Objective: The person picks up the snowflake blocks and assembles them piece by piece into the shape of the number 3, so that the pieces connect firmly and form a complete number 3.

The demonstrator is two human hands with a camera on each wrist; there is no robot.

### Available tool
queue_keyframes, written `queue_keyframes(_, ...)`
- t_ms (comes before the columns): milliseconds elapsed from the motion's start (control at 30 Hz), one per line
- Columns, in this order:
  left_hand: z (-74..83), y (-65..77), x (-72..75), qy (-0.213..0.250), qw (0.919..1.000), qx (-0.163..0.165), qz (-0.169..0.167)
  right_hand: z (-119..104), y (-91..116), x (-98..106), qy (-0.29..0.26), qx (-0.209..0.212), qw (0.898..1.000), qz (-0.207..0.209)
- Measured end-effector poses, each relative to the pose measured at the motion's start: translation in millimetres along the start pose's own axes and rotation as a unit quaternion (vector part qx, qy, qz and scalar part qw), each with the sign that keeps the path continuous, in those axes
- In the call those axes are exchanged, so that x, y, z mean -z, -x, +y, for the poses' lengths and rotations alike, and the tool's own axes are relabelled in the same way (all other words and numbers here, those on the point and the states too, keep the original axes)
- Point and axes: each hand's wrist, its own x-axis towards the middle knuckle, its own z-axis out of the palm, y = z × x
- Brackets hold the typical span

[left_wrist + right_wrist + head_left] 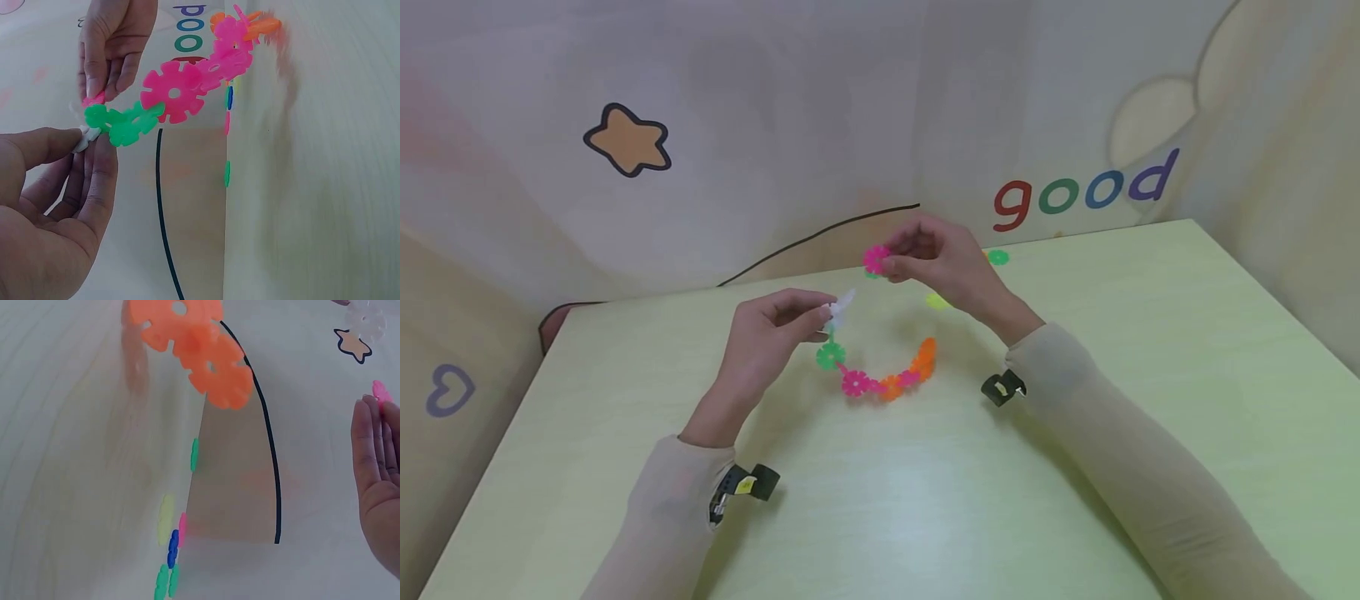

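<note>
My left hand (763, 342) pinches a white flower-shaped disc (841, 310) between thumb and fingers. From that disc hangs a curved chain of interlocked plastic flower discs: a green disc (831, 356), then pink discs (174, 92) and orange discs (222, 375) towards the far end. Whether the chain's lowest part touches the table cannot be told. Up and to the right, my right hand (951, 262) holds a single pink flower disc (876, 258) by thumb and fingertips, apart from the white one in the head view. Fingers partly cover both held discs.
Loose discs lie near the table's back edge: a yellow disc (937, 301), a green disc (998, 257), a blue disc (173, 549) and several others. The pale table (895, 517) meets a printed cloth (797, 150) behind it. Each wrist wears a black camera (765, 482).
</note>
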Motion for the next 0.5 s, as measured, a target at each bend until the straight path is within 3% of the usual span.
queue_keyframes(500,1.4,0.3,-2.1,-0.002,0.9998,-0.008,0.019,-2.9,5.4,-8.5,-0.025,0.026,0.998,-0.042)
